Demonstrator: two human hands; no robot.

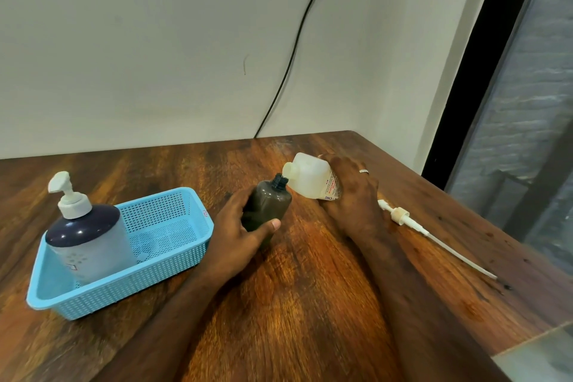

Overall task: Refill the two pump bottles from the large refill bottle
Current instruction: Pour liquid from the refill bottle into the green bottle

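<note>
My left hand (pixel 240 231) grips a dark brown bottle (pixel 269 203) with its cap off, tilted with the open neck pointing up and right. My right hand (pixel 353 192) holds a white translucent bottle (pixel 310 180) tipped on its side, its open mouth beside the dark bottle's neck. A white pump head with a long dip tube (pixel 431 234) lies on the wooden table (pixel 294 304) to the right of my right hand. A large dark-topped pump bottle (pixel 90 242) with its white pump fitted stands in a blue basket (pixel 130 282) at the left.
The table's right edge runs diagonally near the loose pump. A black cable (pixel 291 56) hangs down the wall behind the table. A pale surface (pixel 536 353) shows at the bottom right corner.
</note>
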